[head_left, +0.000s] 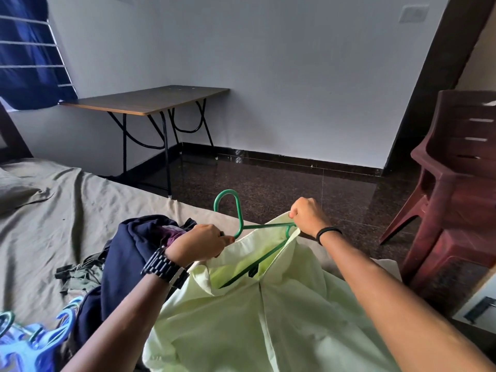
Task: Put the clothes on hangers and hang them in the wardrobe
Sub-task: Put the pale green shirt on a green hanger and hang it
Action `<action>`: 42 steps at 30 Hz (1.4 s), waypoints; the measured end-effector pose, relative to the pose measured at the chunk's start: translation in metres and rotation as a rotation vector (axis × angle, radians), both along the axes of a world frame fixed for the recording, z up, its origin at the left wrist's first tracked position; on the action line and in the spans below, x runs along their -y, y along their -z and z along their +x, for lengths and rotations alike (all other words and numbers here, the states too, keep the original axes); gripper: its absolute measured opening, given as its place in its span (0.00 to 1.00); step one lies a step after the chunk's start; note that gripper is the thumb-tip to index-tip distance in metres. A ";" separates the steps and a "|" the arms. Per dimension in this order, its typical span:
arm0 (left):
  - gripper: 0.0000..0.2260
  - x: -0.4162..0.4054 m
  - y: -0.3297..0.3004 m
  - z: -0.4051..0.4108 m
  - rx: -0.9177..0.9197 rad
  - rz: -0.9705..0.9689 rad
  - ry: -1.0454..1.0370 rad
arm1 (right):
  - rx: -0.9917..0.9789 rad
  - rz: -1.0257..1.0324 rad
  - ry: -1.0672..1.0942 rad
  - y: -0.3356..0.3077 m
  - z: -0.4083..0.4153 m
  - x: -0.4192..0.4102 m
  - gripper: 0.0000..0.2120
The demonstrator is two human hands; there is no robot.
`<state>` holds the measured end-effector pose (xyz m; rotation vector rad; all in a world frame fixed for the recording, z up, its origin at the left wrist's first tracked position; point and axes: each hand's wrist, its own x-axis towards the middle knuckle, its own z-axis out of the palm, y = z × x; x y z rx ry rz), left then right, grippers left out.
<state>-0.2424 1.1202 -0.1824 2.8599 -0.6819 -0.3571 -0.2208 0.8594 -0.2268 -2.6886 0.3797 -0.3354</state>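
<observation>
A pale yellow-green shirt [268, 318] hangs in front of me over the bed's edge. A green plastic hanger [239, 210] sits partly inside its collar, hook pointing up and away. My left hand [198, 244] grips the shirt's collar at the hanger's neck on the left. My right hand [308, 216] pinches the collar and the hanger's right shoulder end. The hanger's lower bar shows inside the neck opening. A navy garment [128, 253] and an olive one [80, 275] lie on the bed to the left. No wardrobe is in view.
Blue plastic hangers [35, 339] lie at the lower left on the grey-sheeted bed [53, 210]. A folding table [150, 99] stands by the far wall. Stacked maroon plastic chairs [456, 183] stand at right on a dark polished floor [295, 189].
</observation>
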 end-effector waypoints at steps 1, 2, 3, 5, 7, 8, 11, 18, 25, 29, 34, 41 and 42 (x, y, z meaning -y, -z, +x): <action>0.21 0.002 0.000 0.001 -0.018 0.010 -0.004 | 0.018 -0.012 -0.012 -0.001 -0.003 0.000 0.12; 0.21 0.003 -0.002 0.002 -0.018 0.025 -0.004 | 0.050 -0.022 -0.017 -0.002 -0.006 0.000 0.13; 0.21 0.005 -0.002 0.002 -0.032 0.021 -0.024 | 0.085 -0.026 -0.022 -0.004 -0.009 0.001 0.13; 0.21 0.009 0.002 0.008 -0.072 -0.047 -0.101 | 0.142 -0.040 -0.042 -0.007 -0.013 0.002 0.14; 0.20 0.012 0.002 0.005 -0.072 -0.076 -0.122 | 0.177 -0.080 -0.085 -0.013 -0.017 0.001 0.13; 0.20 0.013 0.006 0.005 -0.059 -0.115 -0.120 | 0.203 -0.102 -0.106 -0.017 -0.019 0.000 0.13; 0.20 0.018 0.012 0.001 0.049 -0.274 -0.159 | 0.324 -0.109 -0.149 -0.033 -0.029 -0.006 0.12; 0.18 0.027 -0.020 -0.006 0.166 -0.689 -0.371 | 0.481 -0.071 -0.251 -0.052 -0.080 -0.020 0.14; 0.15 0.060 -0.069 -0.047 0.323 -0.836 -0.308 | 0.452 -0.090 -0.295 -0.088 -0.128 0.007 0.15; 0.13 0.084 -0.113 -0.083 0.535 -0.877 -0.169 | 0.502 0.183 -0.213 -0.147 -0.163 0.032 0.20; 0.13 0.113 -0.178 -0.117 0.809 -0.923 0.009 | 0.574 0.384 -0.066 -0.229 -0.206 0.062 0.10; 0.11 0.135 -0.253 -0.152 0.859 -1.057 0.117 | 0.374 -0.172 -0.134 -0.347 -0.279 0.112 0.08; 0.11 0.136 -0.266 -0.159 0.898 -1.061 0.134 | 0.332 -0.103 -0.186 -0.361 -0.287 0.117 0.11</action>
